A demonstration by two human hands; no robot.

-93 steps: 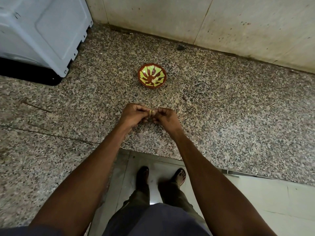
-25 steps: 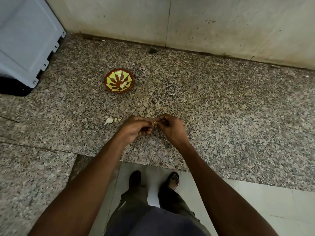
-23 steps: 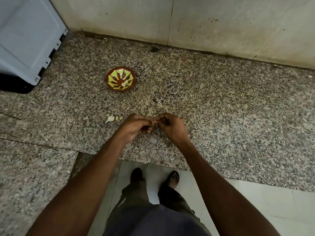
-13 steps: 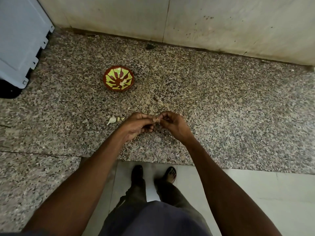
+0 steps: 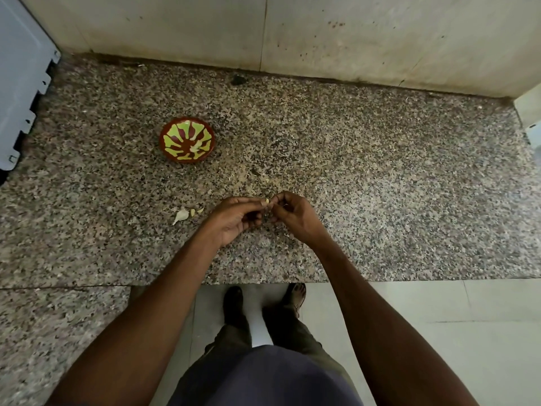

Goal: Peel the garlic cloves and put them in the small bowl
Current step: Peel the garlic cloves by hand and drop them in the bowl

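From the head view, a small pale garlic clove (image 5: 267, 201) is being pinched between the left hand (image 5: 237, 218) and right hand (image 5: 294, 215) above the speckled granite surface (image 5: 380, 186). Skin is best being picked away in short pulls; the red-and-green patterned small bowl (image 5: 187, 140) is sitting well apart, already holding pale peeled pieces.

— Is any writing, label, brand or number showing anywhere?

— No, nothing readable is showing. The small bowl (image 5: 187, 140) is carrying only a painted pattern of yellow-green shapes on dark red, with no letters in it.

— And the grey appliance at the left edge?

— Its panel (image 5: 20, 83) is showing plain, with no mark that can be read.

— The wall or the counter?

— The wall tiles (image 5: 380, 39) are showing only stains and specks, and the granite counter (image 5: 380, 186) is showing only its own speckle.
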